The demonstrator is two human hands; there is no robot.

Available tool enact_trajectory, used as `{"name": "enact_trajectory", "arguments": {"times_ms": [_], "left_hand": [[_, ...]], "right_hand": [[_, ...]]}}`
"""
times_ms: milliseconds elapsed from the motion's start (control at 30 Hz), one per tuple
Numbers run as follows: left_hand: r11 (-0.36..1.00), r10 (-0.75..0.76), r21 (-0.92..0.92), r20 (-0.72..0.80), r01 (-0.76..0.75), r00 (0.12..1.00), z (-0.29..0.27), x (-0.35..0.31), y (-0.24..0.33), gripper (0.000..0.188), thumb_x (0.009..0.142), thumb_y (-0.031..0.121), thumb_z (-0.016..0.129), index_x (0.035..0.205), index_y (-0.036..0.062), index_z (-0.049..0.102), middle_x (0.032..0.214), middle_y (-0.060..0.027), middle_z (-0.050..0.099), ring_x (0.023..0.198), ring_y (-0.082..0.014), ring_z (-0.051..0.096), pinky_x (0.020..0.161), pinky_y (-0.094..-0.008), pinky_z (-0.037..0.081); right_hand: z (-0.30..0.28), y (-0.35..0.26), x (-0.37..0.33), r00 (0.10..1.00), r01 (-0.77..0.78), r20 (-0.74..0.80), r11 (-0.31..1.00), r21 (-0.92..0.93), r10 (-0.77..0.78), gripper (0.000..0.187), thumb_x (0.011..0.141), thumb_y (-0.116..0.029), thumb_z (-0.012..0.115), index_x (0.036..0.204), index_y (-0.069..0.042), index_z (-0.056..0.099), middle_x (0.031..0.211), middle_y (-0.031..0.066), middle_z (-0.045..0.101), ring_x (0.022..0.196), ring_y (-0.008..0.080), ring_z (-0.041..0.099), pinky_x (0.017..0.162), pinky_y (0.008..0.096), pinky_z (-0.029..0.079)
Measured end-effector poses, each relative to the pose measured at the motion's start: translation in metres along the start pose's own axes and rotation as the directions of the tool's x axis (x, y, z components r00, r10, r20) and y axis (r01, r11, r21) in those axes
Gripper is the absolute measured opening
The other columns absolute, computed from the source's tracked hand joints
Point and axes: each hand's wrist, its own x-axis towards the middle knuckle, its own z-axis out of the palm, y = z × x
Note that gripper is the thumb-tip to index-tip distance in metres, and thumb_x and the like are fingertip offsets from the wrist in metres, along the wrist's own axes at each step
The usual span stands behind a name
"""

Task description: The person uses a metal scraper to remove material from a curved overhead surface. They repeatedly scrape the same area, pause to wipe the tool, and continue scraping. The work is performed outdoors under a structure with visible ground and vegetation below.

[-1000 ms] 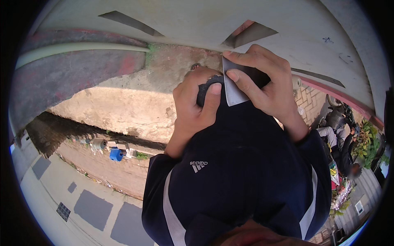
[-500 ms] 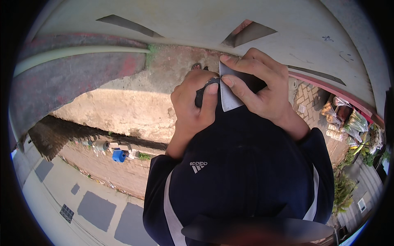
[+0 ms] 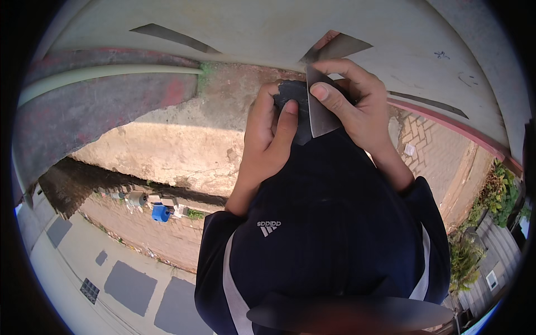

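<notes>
My left hand [image 3: 265, 131] is closed round a dark grey, flat piece [image 3: 293, 96] with a rough, chipped upper edge. The thumb presses on its face, and the fingers pass behind it. In my right hand [image 3: 360, 106] is a thin grey metal plate [image 3: 319, 120], pinched between thumb and fingers. This plate is held upright, its straight left edge against or just in front of the dark piece; I cannot tell whether they touch. Both hands are held up before my dark blue shirt [image 3: 329, 223]. Part of the plate lies behind the right thumb.
A pale wall [image 3: 251, 33] with slanted openings runs ahead. On the left is a low grey wall [image 3: 106, 103] beside a concrete ledge [image 3: 173, 142]. A blue container [image 3: 161, 212] stands by the brick paving. Green plants [image 3: 466, 257] grow at the right.
The dark piece now shows more of its face, the left fingers having shifted on it. The metal plate has moved slightly right. Bagged produce at the far right is gone from view.
</notes>
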Motion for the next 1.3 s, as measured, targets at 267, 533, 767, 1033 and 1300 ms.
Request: {"name": "enact_trajectory", "arguments": {"times_ms": [267,533,767,1033,1300], "left_hand": [[0.958,-0.04,-0.284,-0.039,0.028,0.998,0.005,0.002,-0.002,0.026,0.1,0.01,0.063,0.121,-0.001,0.051,0.1,-0.006,0.065,0.088,-0.008,0.061,0.075,-0.0214,0.048],[0.989,-0.023,-0.151,-0.118,0.005,0.993,0.004,-0.009,-0.008,0.028,0.106,0.028,0.053,0.115,0.0021,0.051,0.094,-0.0015,0.056,0.082,-0.0062,0.049,0.073,-0.0219,0.04],[0.904,0.357,0.309,-0.162,-0.297,0.92,0.002,0.0,-0.014,0.025,0.107,0.024,0.048,0.102,0.0005,0.054,0.066,-0.0014,0.05,0.059,-0.0066,0.042,0.054,-0.0253,0.033],[0.899,0.362,0.296,-0.084,-0.323,0.928,-0.005,-0.006,-0.008,0.019,0.103,0.019,0.054,0.097,0.0011,0.058,0.06,-0.0041,0.051,0.052,-0.0089,0.044,0.052,-0.026,0.034],[0.876,0.401,0.338,-0.113,-0.344,0.909,-0.002,-0.011,-0.013,0.017,0.1,0.017,0.056,0.096,0.0003,0.059,0.064,-0.0062,0.054,0.056,-0.016,0.049,0.055,-0.0305,0.039]], "right_hand": [[0.003,0.0,0.0,1.0,-0.01,-0.017,0.981,0.195,0.014,0.024,0.095,-0.012,0.071,0.113,0.004,0.066,0.097,0.0059,0.071,0.083,0.0087,0.065,0.073,0.0232,0.052],[0.014,0.007,0.002,0.99,-0.052,-0.107,0.945,0.324,0.092,0.025,0.094,-0.012,0.072,0.113,0.001,0.064,0.096,0.0074,0.073,0.085,0.009,0.066,0.076,0.0236,0.052],[0.023,0.004,0.002,0.991,0.077,-0.113,0.997,0.03,-0.073,0.024,0.095,-0.011,0.071,0.114,-0.001,0.062,0.091,0.0079,0.071,0.085,0.0083,0.064,0.074,0.0244,0.051],[0.01,-0.002,0.009,0.867,0.474,0.069,0.772,-0.423,-0.494,0.019,0.086,-0.005,0.077,0.102,0.001,0.069,0.077,0.0103,0.067,0.066,0.0149,0.062,0.06,0.0251,0.048],[0.011,-0.005,0.011,0.875,0.485,0.144,0.829,-0.279,-0.463,0.012,0.09,-0.006,0.075,0.097,0.001,0.068,0.073,0.0073,0.067,0.059,0.0071,0.054,0.054,0.0231,0.041]]}}
